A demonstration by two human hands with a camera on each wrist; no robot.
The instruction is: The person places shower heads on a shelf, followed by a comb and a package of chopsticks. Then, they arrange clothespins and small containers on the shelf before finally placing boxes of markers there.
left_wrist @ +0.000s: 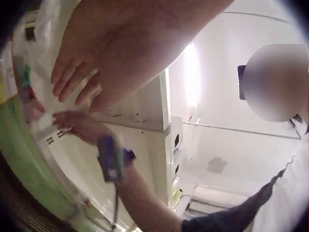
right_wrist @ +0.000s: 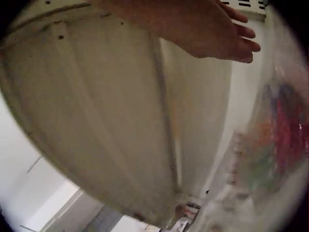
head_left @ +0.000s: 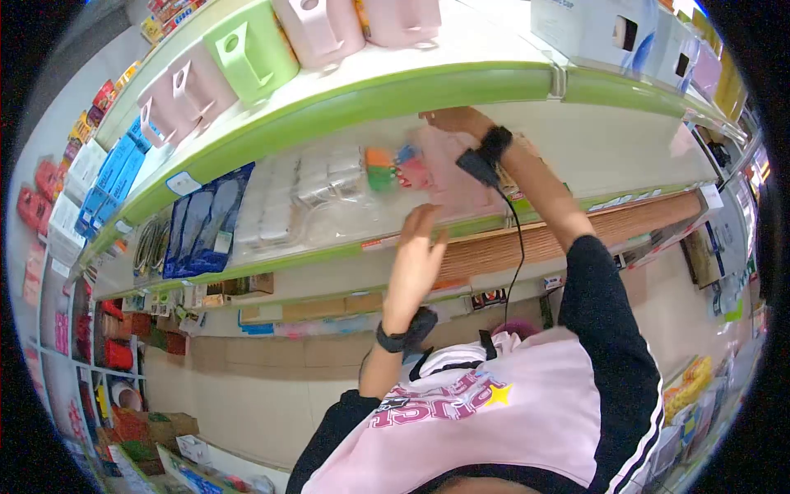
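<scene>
My left hand [head_left: 415, 263] is raised at the front edge of the middle shelf, its fingers loosely extended and holding nothing. Beyond its fingertips are a pink plastic package [head_left: 465, 177] and colourful small packs [head_left: 380, 169] in green, orange, red and blue. My right hand [head_left: 453, 120] reaches deep over the same shelf, partly hidden by the shelf above. Its fingers [right_wrist: 247, 46] are stretched out with nothing in them in the right wrist view, with a blurred colourful pack [right_wrist: 289, 130] below. Both hands appear close together in the left wrist view, the right hand [left_wrist: 79, 125] farther off.
Clear plastic packages [head_left: 317, 189] and a blue packet [head_left: 210, 222] lie left on the shelf. Pink and green plastic holders [head_left: 251, 51] stand on the shelf above, beside boxes [head_left: 592, 33]. A long ribbed brown roll [head_left: 568, 235] lies below. A black cable [head_left: 520, 255] hangs from the right wrist.
</scene>
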